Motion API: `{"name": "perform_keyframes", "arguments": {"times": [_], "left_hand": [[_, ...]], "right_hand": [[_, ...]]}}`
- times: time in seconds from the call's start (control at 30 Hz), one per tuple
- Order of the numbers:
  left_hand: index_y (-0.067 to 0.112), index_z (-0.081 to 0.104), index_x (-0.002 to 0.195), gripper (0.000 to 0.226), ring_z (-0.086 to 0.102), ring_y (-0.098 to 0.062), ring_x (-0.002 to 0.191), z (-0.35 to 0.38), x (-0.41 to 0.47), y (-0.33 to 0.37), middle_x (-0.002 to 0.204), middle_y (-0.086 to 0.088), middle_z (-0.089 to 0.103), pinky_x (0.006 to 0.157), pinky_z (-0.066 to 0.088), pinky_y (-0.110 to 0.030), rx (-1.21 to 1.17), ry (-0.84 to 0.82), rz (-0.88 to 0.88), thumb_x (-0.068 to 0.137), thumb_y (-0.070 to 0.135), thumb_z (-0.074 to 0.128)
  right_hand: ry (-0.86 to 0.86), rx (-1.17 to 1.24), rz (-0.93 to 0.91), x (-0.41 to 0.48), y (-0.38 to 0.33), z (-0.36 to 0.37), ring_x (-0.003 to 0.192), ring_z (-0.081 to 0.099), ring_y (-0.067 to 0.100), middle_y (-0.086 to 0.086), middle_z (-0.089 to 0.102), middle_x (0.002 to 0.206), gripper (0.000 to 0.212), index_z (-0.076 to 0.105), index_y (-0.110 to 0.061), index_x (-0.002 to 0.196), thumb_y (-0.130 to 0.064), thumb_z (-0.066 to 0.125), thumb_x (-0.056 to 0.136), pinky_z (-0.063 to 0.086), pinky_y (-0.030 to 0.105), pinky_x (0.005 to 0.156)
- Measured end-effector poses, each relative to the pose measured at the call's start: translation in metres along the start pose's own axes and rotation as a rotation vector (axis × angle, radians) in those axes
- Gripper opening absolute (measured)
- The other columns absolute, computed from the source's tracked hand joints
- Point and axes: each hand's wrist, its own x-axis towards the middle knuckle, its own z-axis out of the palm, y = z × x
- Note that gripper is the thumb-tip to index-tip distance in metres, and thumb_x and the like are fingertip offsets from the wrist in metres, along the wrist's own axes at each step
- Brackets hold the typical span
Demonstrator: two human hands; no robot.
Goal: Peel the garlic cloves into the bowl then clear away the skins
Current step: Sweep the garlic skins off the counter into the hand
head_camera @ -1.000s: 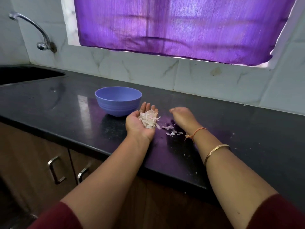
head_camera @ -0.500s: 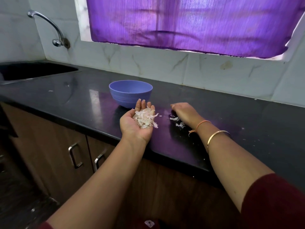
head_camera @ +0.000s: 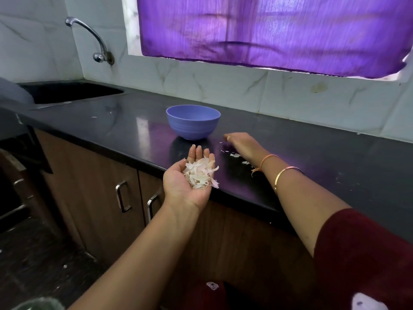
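The left hand (head_camera: 187,186) lies palm up and flat at the counter (head_camera: 335,157) edge, with a heap of skins (head_camera: 200,174) resting in it. The right hand (head_camera: 242,143) rests knuckles up on the counter just right of the bowl (head_camera: 193,124). Its fingers seem bent down, but I cannot tell if they pinch anything, and loose skins (head_camera: 235,155) lie beside it.

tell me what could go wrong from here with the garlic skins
The skins lie loose on the open left hand, held over the counter edge, so some may slide to the floor. The right hand could flick the loose scraps toward the bowl close by.
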Motion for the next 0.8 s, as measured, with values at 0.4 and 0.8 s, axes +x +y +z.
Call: {"name": "perform_keyframes", "arguments": {"times": [0.4,0.8], "left_hand": [[-0.001,0.063,0.083,0.035,0.061,-0.025,0.077,-0.021,-0.024,0.000,0.072,-0.013,0.065,0.079,0.049,-0.036,-0.042,0.103,0.010,0.093,0.008,0.031],[0.000,0.061,0.080,0.032,0.060,-0.020,0.074,-0.061,-0.033,-0.023,0.059,-0.012,0.064,0.080,0.051,-0.035,-0.086,0.240,-0.070,0.092,0.008,0.033]], "right_hand": [[0.065,0.276,0.055,-0.006,-0.006,0.002,0.079,0.060,0.029,0.016,0.065,0.086,0.031,0.067,0.004,0.089,-0.007,0.038,0.092,0.047,0.032,0.082],[0.095,0.605,0.085,-0.027,-0.006,-0.005,0.056,0.062,0.011,0.003,0.066,0.057,0.035,0.062,0.000,0.067,0.000,0.034,0.089,0.052,0.019,0.060]]}}
